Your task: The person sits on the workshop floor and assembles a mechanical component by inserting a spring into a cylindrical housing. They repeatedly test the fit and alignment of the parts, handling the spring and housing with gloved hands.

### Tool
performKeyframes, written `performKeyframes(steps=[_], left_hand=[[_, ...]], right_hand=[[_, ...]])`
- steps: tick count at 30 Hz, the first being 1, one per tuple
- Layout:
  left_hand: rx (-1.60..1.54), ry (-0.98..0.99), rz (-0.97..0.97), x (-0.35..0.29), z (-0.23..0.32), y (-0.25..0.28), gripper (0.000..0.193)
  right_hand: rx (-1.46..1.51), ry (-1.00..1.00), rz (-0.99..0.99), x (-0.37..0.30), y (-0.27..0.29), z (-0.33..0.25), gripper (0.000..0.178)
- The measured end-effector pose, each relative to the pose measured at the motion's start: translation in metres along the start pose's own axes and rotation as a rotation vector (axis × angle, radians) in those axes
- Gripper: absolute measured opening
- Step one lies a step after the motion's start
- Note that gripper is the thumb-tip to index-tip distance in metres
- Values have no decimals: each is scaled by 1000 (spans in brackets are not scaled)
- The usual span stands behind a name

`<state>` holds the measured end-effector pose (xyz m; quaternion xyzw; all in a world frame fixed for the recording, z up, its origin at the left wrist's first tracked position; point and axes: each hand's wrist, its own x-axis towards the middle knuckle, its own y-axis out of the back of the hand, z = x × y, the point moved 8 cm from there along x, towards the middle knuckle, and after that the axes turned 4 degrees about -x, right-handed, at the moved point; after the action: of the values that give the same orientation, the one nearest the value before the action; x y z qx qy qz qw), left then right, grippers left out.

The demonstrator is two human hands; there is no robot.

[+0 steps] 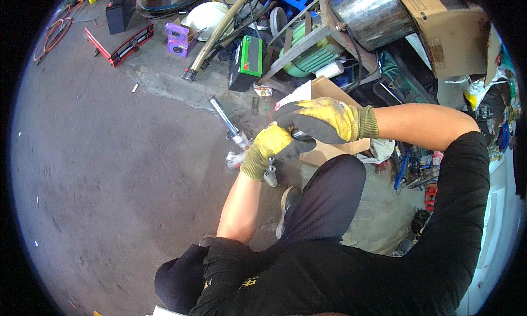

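Note:
Yellow work gloves with dark palms cover both my hands. My left hand [279, 141] is closed, its fingers reaching toward my right hand [325, 120], which is curled shut just above and to the right. A small silvery part [300, 134] shows between the gloves; my fingers hide most of it, so its kind is unclear. Behind my left wrist, a motorcycle fork leg [224, 114] with a chrome tube and silver lower end lies on the floor. Another silver metal piece [270, 175] shows below that wrist. An open cardboard box [359, 146] sits under my right hand.
A green motor [308, 51] in a metal frame stands ahead, with a black-and-green battery [246, 63] left of it. Farther left are a purple box [178, 39] and a red metal bar [118, 55]. A large carton [458, 39] and a metal cylinder [376, 17] stand far right.

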<state>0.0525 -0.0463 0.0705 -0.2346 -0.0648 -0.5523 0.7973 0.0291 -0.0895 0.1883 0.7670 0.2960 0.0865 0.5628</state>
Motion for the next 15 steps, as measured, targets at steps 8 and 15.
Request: performKeyframes(steps=[8, 15], left_hand=[[491, 268, 523, -10, -12, 15, 31], [97, 129, 176, -1, -3, 12, 46]], right_hand=[[86, -211, -84, 22, 19, 22, 47], [154, -264, -33, 13, 10, 33, 36]])
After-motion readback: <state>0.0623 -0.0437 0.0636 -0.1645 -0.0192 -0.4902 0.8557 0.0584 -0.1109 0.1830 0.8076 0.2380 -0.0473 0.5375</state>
